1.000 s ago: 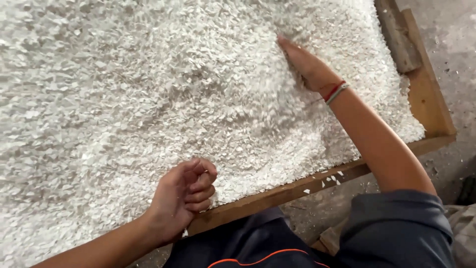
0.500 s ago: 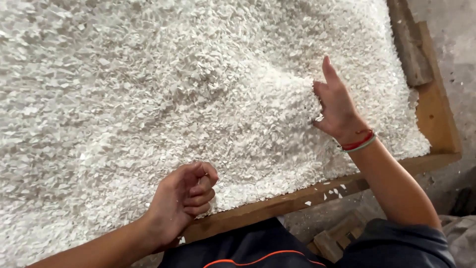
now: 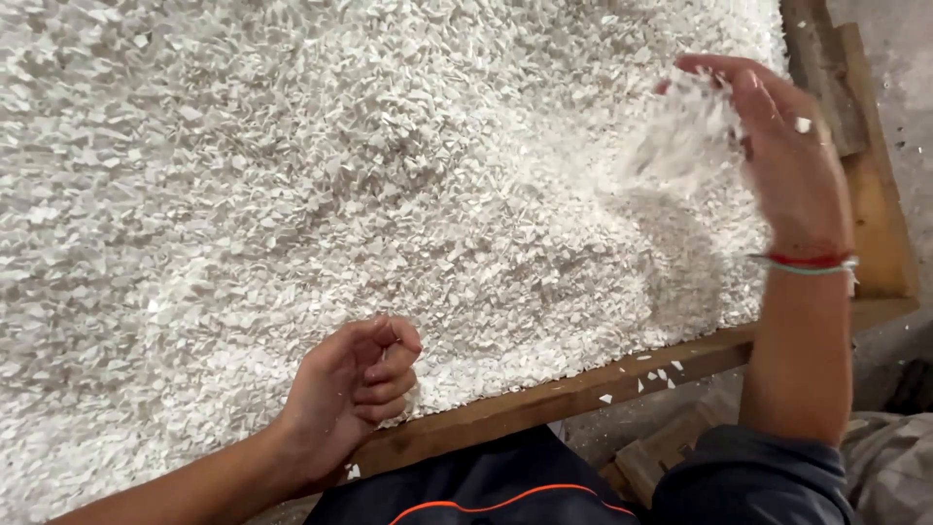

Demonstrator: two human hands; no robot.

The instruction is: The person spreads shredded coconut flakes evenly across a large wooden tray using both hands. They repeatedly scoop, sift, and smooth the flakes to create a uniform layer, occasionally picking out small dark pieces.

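While the head camera looks down, one view only is given, and all places are told relative to the wooden frame of the tray.

Head view, flakes: a deep bed of small white flakes fills the tray inside the frame, up to its near edge and its right edge.

Head view, frame: near rail runs slantwise from lower left to right; right rail stands at the far right; a few stray flakes lie on the near rail.

Head view, right hand: raised above the bed, just inside the right rail, fingers spread and slightly curved, clamped on nothing; a blurred spray of loose flakes hangs in the air at its palm side.

Head view, wristbands: one red and one pale band circle the right wrist, level with the right rail.

Head view, left hand: rests on the bed just inside the near rail, fingers curled into a loose fist; whether flakes are closed inside cannot be told.

Head view, clothing: dark garment with an orange stripe shows below the near rail, outside the tray.

Head view, floor: grey ground with a small wooden block lies beneath the near rail.
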